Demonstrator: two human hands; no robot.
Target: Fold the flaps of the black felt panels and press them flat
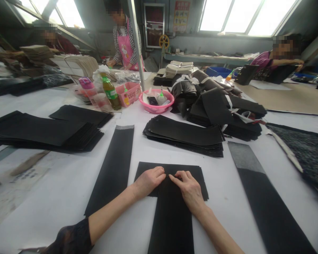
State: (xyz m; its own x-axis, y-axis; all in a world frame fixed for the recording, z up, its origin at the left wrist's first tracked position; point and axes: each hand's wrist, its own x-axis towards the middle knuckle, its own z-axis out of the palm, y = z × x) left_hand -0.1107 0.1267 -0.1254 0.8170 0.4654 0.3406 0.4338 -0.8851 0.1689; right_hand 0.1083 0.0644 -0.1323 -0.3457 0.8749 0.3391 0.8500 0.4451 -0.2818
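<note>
black strip is laid over black panel on white table; far end is touched by left hand and right hand, fingers bent; whether pinched cannot be told.

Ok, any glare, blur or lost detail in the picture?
Head view: windows glare white; head view: speckled dark cloth blurs toward the right edge; head view: left hand and right hand fairly clear, black strip near them showing little texture.

Two bare hands, three long black strips.
Ahead of the hands lies one stack of black sheets; farther back are one pink basin, one pink basket, one green-labelled bottle, one yellow wheel, one poster and three co-workers.
</note>
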